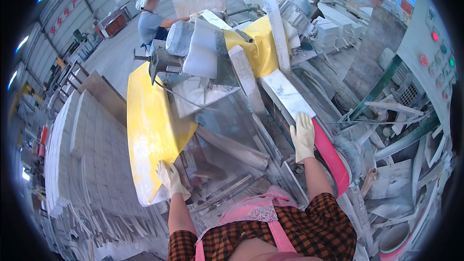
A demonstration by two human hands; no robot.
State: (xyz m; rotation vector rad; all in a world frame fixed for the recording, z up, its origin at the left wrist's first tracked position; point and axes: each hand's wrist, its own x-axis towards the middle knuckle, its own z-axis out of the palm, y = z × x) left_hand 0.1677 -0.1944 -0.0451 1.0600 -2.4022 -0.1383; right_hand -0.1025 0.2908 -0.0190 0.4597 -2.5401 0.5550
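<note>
Gloved hands: right hand [303,136] pressing a marble slab [288,94], left hand [170,177] on a yellow guard [147,130].

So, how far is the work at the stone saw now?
Done, it seems: many cut pale tiles are stacked at the person's left. In hand: the right hand lies flat on the near end of a white marble strip on the machine bed, and the left hand rests on the edge of the yellow guard. Left: more stone strips stand leaning behind the saw.

Stone-cutting workshop: yellow-guarded saw machine [150,130], stacked white slabs [82,135], dust everywhere
</note>
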